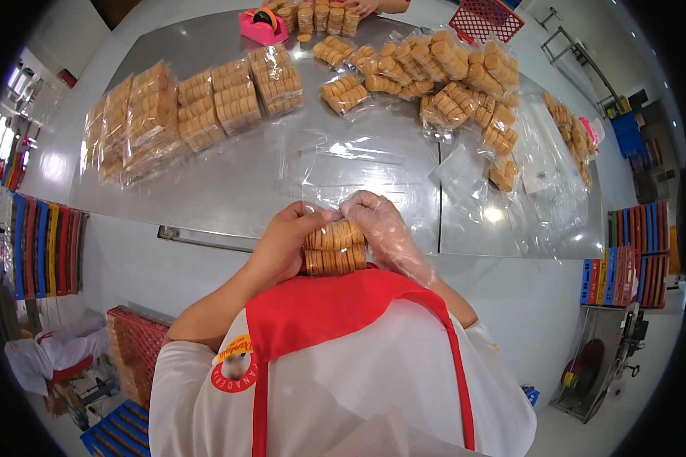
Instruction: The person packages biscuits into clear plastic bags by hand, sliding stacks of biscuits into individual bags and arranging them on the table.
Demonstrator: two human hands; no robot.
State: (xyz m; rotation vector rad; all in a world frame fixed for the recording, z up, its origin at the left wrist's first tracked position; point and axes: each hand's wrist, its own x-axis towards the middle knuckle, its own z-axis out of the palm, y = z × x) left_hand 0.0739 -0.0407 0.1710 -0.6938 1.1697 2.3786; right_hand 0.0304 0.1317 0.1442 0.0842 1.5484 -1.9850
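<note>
Close to my chest, at the table's front edge, is a clear plastic bag of round biscuits [334, 248], stacked in two rows. My left hand [296, 232], bare, pinches the bag's upper left side. On its upper right, my right hand [377, 228], in a clear plastic glove, grips the gathered film with closed fingers. The bag's loose top lies toward the table beyond my fingers. Packed biscuit bags [198, 110] stand in rows at the left of the table. A looser heap of biscuit bags [442, 65] lies at the back right.
The steel table [373, 167] spreads out before me. Flat empty plastic bags [545, 145] lie on its right side. A pink tape dispenser [264, 27] stands at the back, near another person's hand [364, 7] and biscuit stacks. A red crate [486, 19] is beyond.
</note>
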